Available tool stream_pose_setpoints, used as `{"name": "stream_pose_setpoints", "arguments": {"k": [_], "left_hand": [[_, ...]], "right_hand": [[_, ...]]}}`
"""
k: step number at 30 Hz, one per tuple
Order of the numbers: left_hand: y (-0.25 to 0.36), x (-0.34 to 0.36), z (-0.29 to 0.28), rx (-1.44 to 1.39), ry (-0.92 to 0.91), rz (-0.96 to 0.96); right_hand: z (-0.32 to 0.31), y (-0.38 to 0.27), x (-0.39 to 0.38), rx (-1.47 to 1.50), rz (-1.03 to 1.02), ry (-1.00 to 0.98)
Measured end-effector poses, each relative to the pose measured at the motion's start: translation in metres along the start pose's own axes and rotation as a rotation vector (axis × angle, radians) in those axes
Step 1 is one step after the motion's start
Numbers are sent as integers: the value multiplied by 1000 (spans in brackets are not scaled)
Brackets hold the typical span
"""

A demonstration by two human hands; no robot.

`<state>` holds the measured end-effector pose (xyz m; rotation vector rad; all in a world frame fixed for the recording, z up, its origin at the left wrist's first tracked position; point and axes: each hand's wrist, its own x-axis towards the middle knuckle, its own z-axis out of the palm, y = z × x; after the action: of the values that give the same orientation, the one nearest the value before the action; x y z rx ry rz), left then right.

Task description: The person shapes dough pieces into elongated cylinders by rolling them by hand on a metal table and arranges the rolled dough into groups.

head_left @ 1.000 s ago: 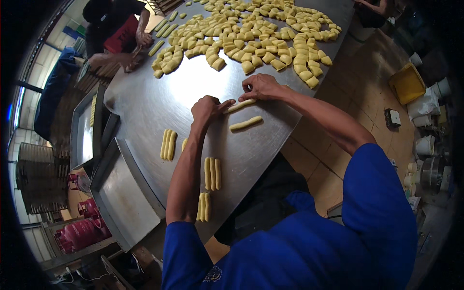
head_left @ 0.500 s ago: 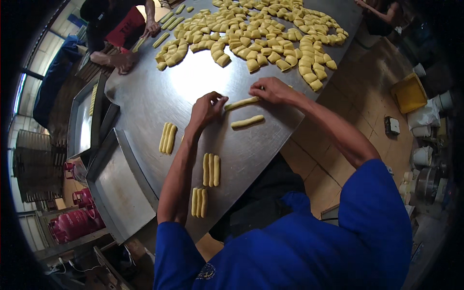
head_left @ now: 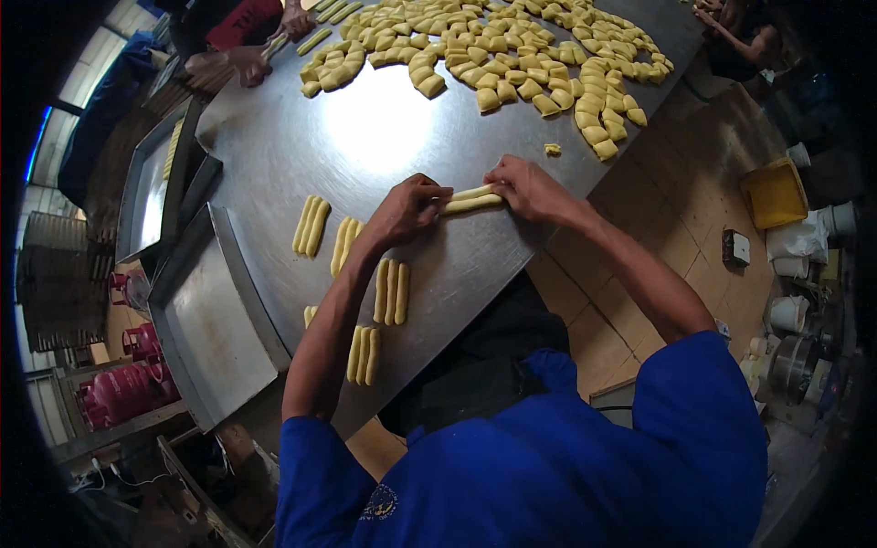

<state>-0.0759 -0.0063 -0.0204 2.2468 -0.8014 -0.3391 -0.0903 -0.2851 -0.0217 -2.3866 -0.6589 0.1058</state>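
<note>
Two yellow dough sticks (head_left: 472,200) lie side by side and touching on the steel table. My left hand (head_left: 416,210) is closed on their left ends, its fingertips bent in. At the right ends, my right hand (head_left: 530,189) pinches the same pair. Left of my left forearm rest sets of dough sticks, one at the far left (head_left: 311,226) and another (head_left: 345,245) partly behind the arm. Closer to me are a third set (head_left: 392,292) and a fourth (head_left: 363,354). A small dough scrap (head_left: 553,149) sits beyond my right hand.
Many cut dough pieces (head_left: 512,68) cover the far part of the steel table (head_left: 265,137). Two metal trays stand at the left, one bare (head_left: 219,338), one (head_left: 151,210) holding dough sticks. A co-worker's hand (head_left: 248,66) handles dough at far left. Pink gas cylinders (head_left: 128,397) stand below.
The two dough sticks, apart before, now lie together between my hands. The view has shifted, uncovering more of the sets by my left arm.
</note>
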Motion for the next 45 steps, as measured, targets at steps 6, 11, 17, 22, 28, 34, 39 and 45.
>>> {"name": "stream_pose_setpoints", "arguments": {"k": [6, 11, 17, 22, 28, 34, 39, 45], "left_hand": [[6, -5, 21, 148, 126, -49], [29, -17, -4, 6, 57, -96], [35, -8, -6, -209, 190, -240], [44, -7, -11, -462, 285, -311], [59, 1, -1, -1128, 388, -256], [75, -3, -11, -1072, 405, -173], [69, -5, -29, -937, 384, 43], [74, 9, -37, -802, 385, -12]], "right_hand": [[1, -20, -24, -130, -93, 121], [-50, 28, 11, -17, 423, 392], [-72, 99, 55, -277, 837, 465], [-21, 47, 56, 101, 447, 630], [-1, -71, 16, 730, 140, 353], [-40, -101, 7, 222, -94, 345], [-53, -112, 21, 511, 76, 246], [-56, -66, 31, 1072, 271, -101]]}}
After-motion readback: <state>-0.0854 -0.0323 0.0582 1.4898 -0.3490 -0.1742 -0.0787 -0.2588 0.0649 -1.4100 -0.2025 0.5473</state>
